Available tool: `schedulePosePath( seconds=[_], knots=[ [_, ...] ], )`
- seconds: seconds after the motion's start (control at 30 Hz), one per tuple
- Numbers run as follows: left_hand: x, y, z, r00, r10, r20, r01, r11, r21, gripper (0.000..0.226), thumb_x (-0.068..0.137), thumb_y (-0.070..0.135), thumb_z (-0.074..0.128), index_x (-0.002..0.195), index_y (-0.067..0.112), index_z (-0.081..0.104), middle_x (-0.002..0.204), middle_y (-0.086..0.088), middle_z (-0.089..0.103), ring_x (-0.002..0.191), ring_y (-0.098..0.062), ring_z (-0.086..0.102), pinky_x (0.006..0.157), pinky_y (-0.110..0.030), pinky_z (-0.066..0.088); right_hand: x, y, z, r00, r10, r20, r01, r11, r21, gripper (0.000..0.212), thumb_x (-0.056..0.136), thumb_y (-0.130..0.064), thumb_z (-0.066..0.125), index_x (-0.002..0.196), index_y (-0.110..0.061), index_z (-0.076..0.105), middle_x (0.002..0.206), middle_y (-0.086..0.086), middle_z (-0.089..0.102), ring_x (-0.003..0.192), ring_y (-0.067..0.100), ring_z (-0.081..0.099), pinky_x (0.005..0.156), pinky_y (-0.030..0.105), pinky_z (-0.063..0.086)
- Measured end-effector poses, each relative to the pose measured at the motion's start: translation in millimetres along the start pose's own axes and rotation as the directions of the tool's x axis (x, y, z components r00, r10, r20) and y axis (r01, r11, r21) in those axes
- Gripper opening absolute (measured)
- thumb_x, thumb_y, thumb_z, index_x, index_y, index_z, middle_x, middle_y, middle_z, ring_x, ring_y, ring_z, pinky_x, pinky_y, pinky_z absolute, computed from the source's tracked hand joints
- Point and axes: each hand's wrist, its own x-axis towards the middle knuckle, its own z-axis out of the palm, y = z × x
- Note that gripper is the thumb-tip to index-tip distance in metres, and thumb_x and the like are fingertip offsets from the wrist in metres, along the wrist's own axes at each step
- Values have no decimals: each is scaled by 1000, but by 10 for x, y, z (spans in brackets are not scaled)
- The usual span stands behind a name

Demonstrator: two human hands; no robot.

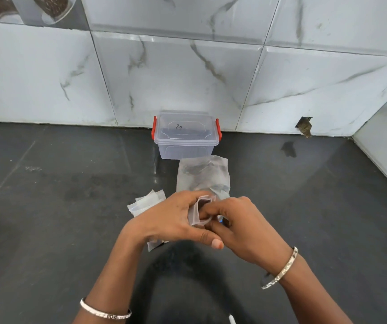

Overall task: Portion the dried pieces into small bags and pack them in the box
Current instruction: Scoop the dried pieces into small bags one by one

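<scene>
Head view looks down on a dark countertop [59, 206] that meets a marbled tile wall [188, 73]. At the back edge, against the wall, stands the clear box [185, 146] with red latches, its lid on. Just in front of it lies a larger clear bag [220, 164] with dark dried pieces [197, 170] showing through it. Nearer the person, both hands meet over the middle of the countertop. The left hand [171, 220] is curled round a small bag [196, 213] and holds it with its mouth open, facing up. The right hand [241, 228] has bent fingers at that mouth and pinches its rim; whether it also holds pieces I cannot tell. A pile of empty small bags [144, 202] lies just left of the left hand, partly under it. Each wrist wears a silver bangle [281, 270].
</scene>
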Motion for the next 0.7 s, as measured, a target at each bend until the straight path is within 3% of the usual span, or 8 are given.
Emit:
schedulePosePath(
  seconds=[0.1,0.23,0.3,0.37,0.47,0.6,0.7],
  knots=[
    [-2,-51,61,1000,-23,5,24,995,-102,38,75,21,91,104,16,68,97,3,73,96,-17,69,94,-42,54,-28,33,26,1000,-1,19,0,999,48,18,85,-14,63,87,-28,75,72,-21,61,68,-7,55,63,8,39],
    [9,-124,95,998,-61,21,63,984,-167,35,77,17,88,106,14,68,100,-1,74,99,-17,70,97,-39,53,-42,64,66,998,10,67,-14,998,68,17,86,-12,64,89,-25,74,70,-24,58,68,-7,56,63,7,39],
    [1,-135,101,996,-59,61,70,977,-200,26,82,16,84,103,18,69,97,3,73,96,-14,68,92,-33,52,-47,74,83,995,30,98,-37,996,77,19,86,-11,64,95,-25,75,80,-20,66,75,-4,59,68,10,44],
    [-12,-164,105,996,-67,63,80,968,-239,23,85,18,80,104,11,69,96,-9,70,95,-17,66,90,-35,53,-44,83,114,990,40,135,-50,996,75,23,86,-9,63,99,-25,74,92,-13,71,83,5,62,74,16,49],
    [-36,-239,118,995,-97,24,99,952,-291,38,85,21,79,110,-4,65,107,-28,66,98,-25,66,96,-44,54,-25,94,159,982,50,180,-63,995,71,17,90,-13,62,90,-29,68,88,-11,68,80,9,59,70,17,43],
    [-82,-350,120,987,-153,-54,124,926,-357,35,82,17,81,107,-3,68,100,-10,75,100,-21,71,95,-36,57,-26,151,225,984,61,169,-74,994,76,24,88,-26,67,72,-34,53,71,-16,55,68,7,51,63,17,37],
    [-90,-420,111,976,-195,-93,142,904,-403,39,79,23,87,103,-2,67,100,-19,73,98,-38,70,94,-51,55,-38,184,253,984,70,161,-87,992,97,12,87,-27,68,79,-30,60,79,-14,63,75,7,56,66,19,44]
  ],
)
